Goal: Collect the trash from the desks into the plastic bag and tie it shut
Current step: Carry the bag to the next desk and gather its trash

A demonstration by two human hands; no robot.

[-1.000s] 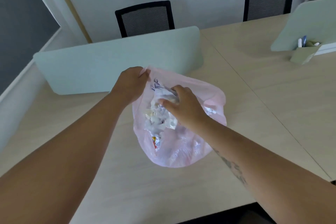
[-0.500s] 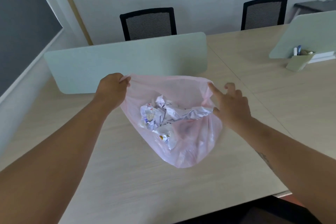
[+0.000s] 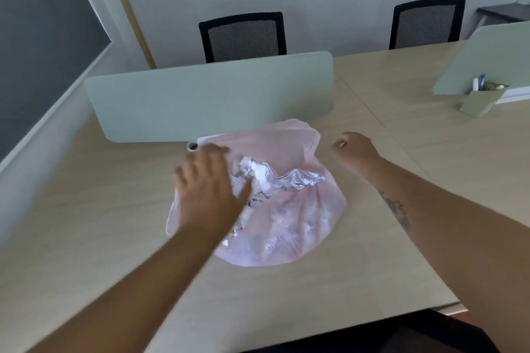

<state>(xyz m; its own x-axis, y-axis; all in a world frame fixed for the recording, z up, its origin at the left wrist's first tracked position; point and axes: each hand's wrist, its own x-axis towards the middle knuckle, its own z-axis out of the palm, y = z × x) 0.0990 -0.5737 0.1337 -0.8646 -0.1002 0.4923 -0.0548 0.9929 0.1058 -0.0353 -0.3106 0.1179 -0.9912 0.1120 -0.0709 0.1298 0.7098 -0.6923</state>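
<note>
- The bag (image 3: 286, 226), pink and thin, lies at the middle of the frame on the counter (image 3: 114, 223), with its mouth open toward the divider (image 3: 209, 100).
- Crumpled paper (image 3: 258, 175) and foil (image 3: 301, 180) show in the bag's mouth.
- The left hand (image 3: 206, 192) is palm down over the bag's left side, blurred. Its fingers (image 3: 218, 152) are spread and reach the rim, and I cannot tell if they touch it. The forearm runs in from the lower left.
- The right hand (image 3: 358, 152) is just right of the bag's rim and apart from it. Its fingers are curled in, with nothing seen in them. The forearm comes from the right edge.
- A small white round thing (image 3: 191, 146) sits beside the rim, by the left fingertips.
- Two chairs (image 3: 243, 37) stand behind the counter.
- A pen holder (image 3: 477, 104) is at the upper right.
</note>
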